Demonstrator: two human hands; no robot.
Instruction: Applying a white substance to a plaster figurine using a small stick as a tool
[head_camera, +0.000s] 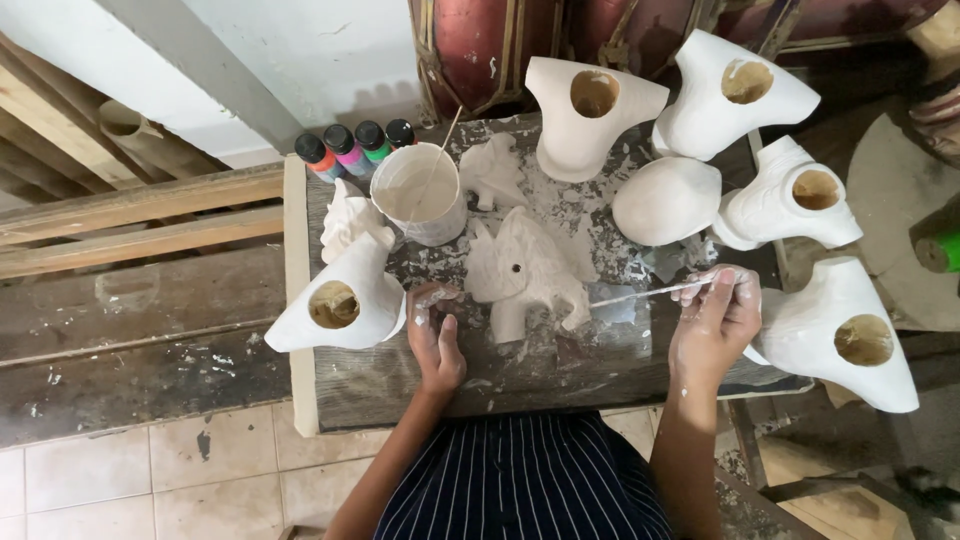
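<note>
A rough wooden work board (560, 375), spattered with white, sits over a tiled floor and weathered planks, seen from above.

Nearest, the person's left hand (435, 335) rests at about 7 o'clock of a white elephant figurine (525, 270), fingers loosely curled with the tips touching its front leg. The right hand (715, 320), at 3 o'clock, pinches a thin brush (645, 292) whose tip reaches the elephant's rear. The figurine lies mid-board and looks fully white already, so the coating seems well along; no colour shows on it anywhere.

At 9 o'clock a hollow white piece (345, 305) lies with its round opening up, empty and brown inside. Four similar hollow pieces (840, 335) and a plain white dome (667, 200) crowd from 4 to 12 o'clock, all coated outside, bare inside.

Farther off, at 11 o'clock, a white cup (418, 195) holds pale paint and a stick. Two smaller white figurines (492, 172) stand near it. Behind, four small paint bottles (352, 150) in red, pink, green and dark stand capped.
</note>
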